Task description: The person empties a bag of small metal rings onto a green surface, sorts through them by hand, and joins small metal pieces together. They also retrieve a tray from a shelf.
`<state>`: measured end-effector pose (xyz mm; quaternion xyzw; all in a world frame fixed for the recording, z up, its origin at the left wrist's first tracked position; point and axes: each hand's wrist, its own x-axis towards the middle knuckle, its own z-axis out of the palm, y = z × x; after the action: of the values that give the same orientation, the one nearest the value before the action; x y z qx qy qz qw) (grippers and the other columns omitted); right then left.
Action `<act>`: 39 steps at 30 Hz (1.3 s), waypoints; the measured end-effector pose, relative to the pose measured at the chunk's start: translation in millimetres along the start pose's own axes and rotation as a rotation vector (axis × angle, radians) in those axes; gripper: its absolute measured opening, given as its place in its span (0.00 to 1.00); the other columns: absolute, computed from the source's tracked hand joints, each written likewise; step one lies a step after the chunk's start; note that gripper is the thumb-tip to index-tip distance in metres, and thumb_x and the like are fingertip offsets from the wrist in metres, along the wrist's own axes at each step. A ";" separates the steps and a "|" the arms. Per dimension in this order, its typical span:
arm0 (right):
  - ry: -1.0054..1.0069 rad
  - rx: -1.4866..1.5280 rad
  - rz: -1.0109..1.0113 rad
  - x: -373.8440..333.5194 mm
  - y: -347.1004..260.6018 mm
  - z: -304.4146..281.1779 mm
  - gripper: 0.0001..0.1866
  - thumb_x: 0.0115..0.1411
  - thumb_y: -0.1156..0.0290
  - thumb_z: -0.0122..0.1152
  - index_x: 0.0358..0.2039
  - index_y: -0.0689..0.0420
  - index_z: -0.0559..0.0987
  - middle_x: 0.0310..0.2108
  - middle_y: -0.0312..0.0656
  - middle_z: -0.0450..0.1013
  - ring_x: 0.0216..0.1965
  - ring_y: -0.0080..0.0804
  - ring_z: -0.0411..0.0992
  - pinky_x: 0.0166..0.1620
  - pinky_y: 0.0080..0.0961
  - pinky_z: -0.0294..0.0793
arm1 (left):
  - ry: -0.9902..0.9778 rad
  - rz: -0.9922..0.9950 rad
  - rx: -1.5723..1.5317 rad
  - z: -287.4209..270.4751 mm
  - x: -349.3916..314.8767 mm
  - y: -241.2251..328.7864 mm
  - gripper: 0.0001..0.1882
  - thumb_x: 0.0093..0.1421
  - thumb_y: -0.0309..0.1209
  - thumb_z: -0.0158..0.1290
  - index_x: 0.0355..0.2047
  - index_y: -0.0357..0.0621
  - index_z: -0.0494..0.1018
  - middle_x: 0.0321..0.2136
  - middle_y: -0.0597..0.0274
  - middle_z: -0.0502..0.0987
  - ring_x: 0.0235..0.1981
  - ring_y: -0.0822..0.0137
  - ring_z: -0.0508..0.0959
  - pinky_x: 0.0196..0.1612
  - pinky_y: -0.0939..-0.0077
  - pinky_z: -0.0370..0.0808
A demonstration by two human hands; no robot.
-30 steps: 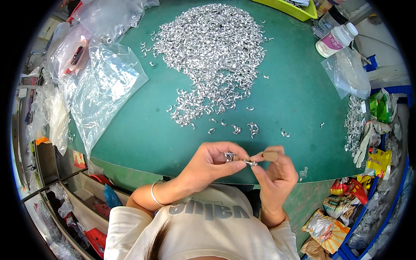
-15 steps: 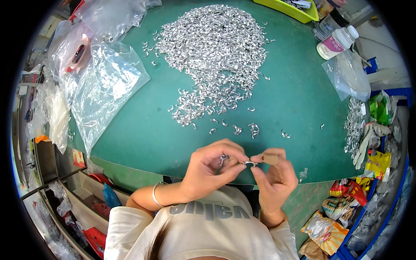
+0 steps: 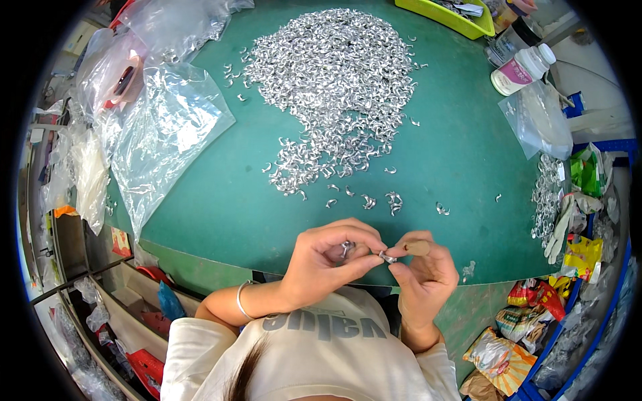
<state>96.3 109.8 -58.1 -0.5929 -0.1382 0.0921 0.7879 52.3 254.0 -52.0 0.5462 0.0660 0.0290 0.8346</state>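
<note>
a small curved silver metal piece [image 3: 387,257] is held between the two hands, over the near part of the green table [image 3: 461,147]; whether it is one part or two joined is too small to tell. the left hand [image 3: 311,264] pinches it between thumb and index finger, with more metal pieces [image 3: 346,249] in its curled fingers. the right hand [image 3: 428,271] has its thumb and index finger closed on the other end, a tan finger cover [image 3: 416,248] on one finger. the step in hand looks like close two-handed fingertip work on this piece; i judge that any further move calls for a light, steady pinch.

beyond the hands lie a few loose metal pieces [image 3: 394,202], then a big pile of metal pieces [image 3: 334,73]. a clear plastic bag [image 3: 167,144] lies to the left; a heap of silver rings [image 3: 547,194] sits by the right edge.

for writing, the white bottle [image 3: 521,70] has a magenta-and-white label, and the cream t-shirt [image 3: 221,351] shows large grey letters, upside down here.
</note>
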 end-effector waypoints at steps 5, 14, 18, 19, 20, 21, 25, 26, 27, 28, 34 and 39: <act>-0.010 0.059 0.062 -1.5 1.3 0.5 0.15 0.41 0.90 0.60 0.32 0.67 0.71 0.28 0.46 0.73 0.34 0.31 0.66 0.38 0.24 0.67 | -0.006 -0.074 -0.089 -1.7 -0.5 -1.0 0.07 0.52 0.16 0.51 0.32 0.33 0.73 0.33 0.62 0.71 0.24 0.83 0.63 0.24 0.88 0.62; -0.002 0.058 0.077 -1.9 0.4 0.9 0.13 0.42 0.89 0.60 0.30 0.66 0.71 0.28 0.45 0.73 0.33 0.30 0.65 0.36 0.24 0.66 | -0.014 -0.075 -0.091 -1.1 -0.4 1.2 0.06 0.52 0.16 0.51 0.32 0.33 0.72 0.32 0.62 0.71 0.24 0.83 0.63 0.25 0.88 0.63; 0.008 -0.049 -0.095 -2.0 1.5 4.3 0.13 0.42 0.87 0.61 0.30 0.66 0.72 0.27 0.44 0.73 0.33 0.30 0.65 0.35 0.24 0.66 | -0.017 -0.099 -0.099 -1.8 -1.1 1.6 0.06 0.52 0.16 0.51 0.32 0.33 0.72 0.32 0.62 0.71 0.24 0.83 0.63 0.24 0.88 0.63; 0.006 -0.066 -0.116 -1.7 1.5 4.5 0.13 0.42 0.87 0.61 0.30 0.66 0.72 0.27 0.44 0.73 0.33 0.31 0.65 0.35 0.24 0.66 | -0.022 -0.085 -0.103 -1.9 -0.9 2.1 0.06 0.52 0.16 0.51 0.32 0.33 0.72 0.32 0.62 0.71 0.23 0.83 0.63 0.24 0.88 0.62; 0.004 -0.084 -0.136 -1.5 1.5 4.6 0.13 0.42 0.87 0.61 0.30 0.66 0.72 0.27 0.45 0.73 0.33 0.31 0.65 0.36 0.24 0.66 | -0.027 -0.071 -0.106 -1.6 -0.7 3.2 0.06 0.52 0.16 0.51 0.32 0.33 0.72 0.32 0.62 0.71 0.23 0.83 0.64 0.24 0.88 0.62; 0.004 -0.060 -0.089 -1.7 1.2 4.0 0.12 0.43 0.87 0.60 0.30 0.66 0.71 0.28 0.45 0.72 0.33 0.31 0.65 0.36 0.24 0.66 | -0.032 -0.057 -0.109 -1.5 -0.6 3.8 0.06 0.52 0.16 0.51 0.32 0.33 0.72 0.32 0.62 0.71 0.23 0.83 0.64 0.24 0.88 0.62; -0.010 0.127 0.064 -1.3 2.4 4.3 0.12 0.45 0.88 0.58 0.32 0.66 0.71 0.29 0.47 0.71 0.34 0.31 0.66 0.37 0.24 0.68 | -0.043 -0.032 -0.127 -1.5 -2.5 4.4 0.06 0.51 0.15 0.53 0.30 0.33 0.72 0.31 0.63 0.70 0.23 0.83 0.64 0.23 0.88 0.62; -0.013 0.194 0.093 -0.5 3.0 4.7 0.12 0.46 0.88 0.57 0.32 0.66 0.70 0.29 0.47 0.70 0.35 0.31 0.66 0.37 0.24 0.68 | -0.047 -0.030 -0.119 -1.6 -2.3 5.0 0.06 0.50 0.15 0.53 0.30 0.33 0.72 0.31 0.62 0.70 0.23 0.83 0.64 0.23 0.88 0.62; -0.020 0.204 0.092 0.2 2.6 5.2 0.12 0.46 0.88 0.57 0.32 0.66 0.70 0.30 0.47 0.70 0.35 0.30 0.66 0.37 0.24 0.69 | -0.052 -0.027 -0.111 -1.6 -2.2 5.7 0.06 0.50 0.15 0.53 0.30 0.33 0.72 0.31 0.62 0.70 0.23 0.83 0.65 0.23 0.88 0.62; -0.029 0.216 0.090 0.8 2.1 5.7 0.12 0.46 0.89 0.56 0.33 0.66 0.70 0.30 0.47 0.70 0.35 0.30 0.67 0.37 0.25 0.69 | -0.047 -0.028 -0.105 -1.5 -2.4 6.3 0.06 0.50 0.15 0.53 0.30 0.33 0.72 0.31 0.62 0.70 0.22 0.83 0.64 0.23 0.88 0.62; -0.045 0.104 -0.004 1.7 -1.5 7.1 0.10 0.47 0.88 0.57 0.32 0.66 0.70 0.29 0.47 0.71 0.35 0.31 0.66 0.37 0.25 0.70 | -0.019 -0.016 -0.112 0.8 -4.8 10.3 0.06 0.49 0.15 0.54 0.29 0.33 0.72 0.31 0.62 0.70 0.22 0.83 0.64 0.22 0.88 0.60; -0.037 0.115 -0.001 1.4 -3.5 10.1 0.09 0.48 0.87 0.57 0.31 0.66 0.70 0.28 0.46 0.72 0.35 0.31 0.66 0.37 0.25 0.70 | -0.041 0.005 -0.089 0.6 -6.0 14.7 0.06 0.49 0.16 0.54 0.29 0.34 0.72 0.31 0.62 0.70 0.22 0.83 0.64 0.21 0.88 0.59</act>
<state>94.2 118.4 -51.9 -0.5448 -0.1474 0.1103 0.8181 46.8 258.6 -37.8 0.5092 0.0462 0.0227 0.8591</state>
